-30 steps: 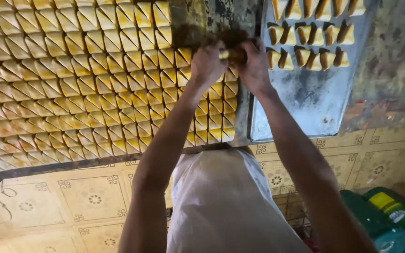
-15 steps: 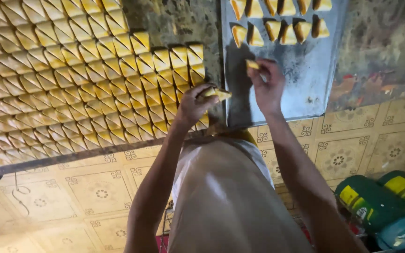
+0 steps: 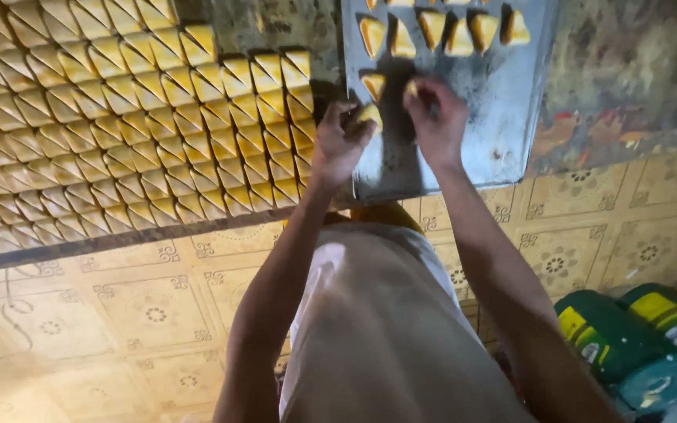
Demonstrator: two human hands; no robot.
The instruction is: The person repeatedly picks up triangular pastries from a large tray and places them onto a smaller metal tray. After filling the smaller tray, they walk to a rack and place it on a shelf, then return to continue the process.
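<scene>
My left hand point(image 3: 340, 139) holds a yellow triangular pastry point(image 3: 368, 115) at the left edge of a grey metal tray point(image 3: 503, 110). My right hand point(image 3: 436, 117) is over the tray, fingers closed on another triangular pastry point(image 3: 411, 88). One pastry point(image 3: 373, 83) lies on the tray just left of my right hand. A row of several pastries point(image 3: 448, 31) lies along the tray's far part. To the left, a large board is packed with rows of many yellow triangular pastries point(image 3: 119, 117).
Patterned yellow floor tiles point(image 3: 143, 313) lie below the board and tray. Green and yellow containers point(image 3: 628, 337) stand at the lower right. A dark mottled surface point(image 3: 628, 70) lies right of the tray. My light shirt fills the lower middle.
Both hands moved from the right edge of the pastry board over to the metal tray, each carrying a pastry. The view shifted so the tray sits nearer the middle.
</scene>
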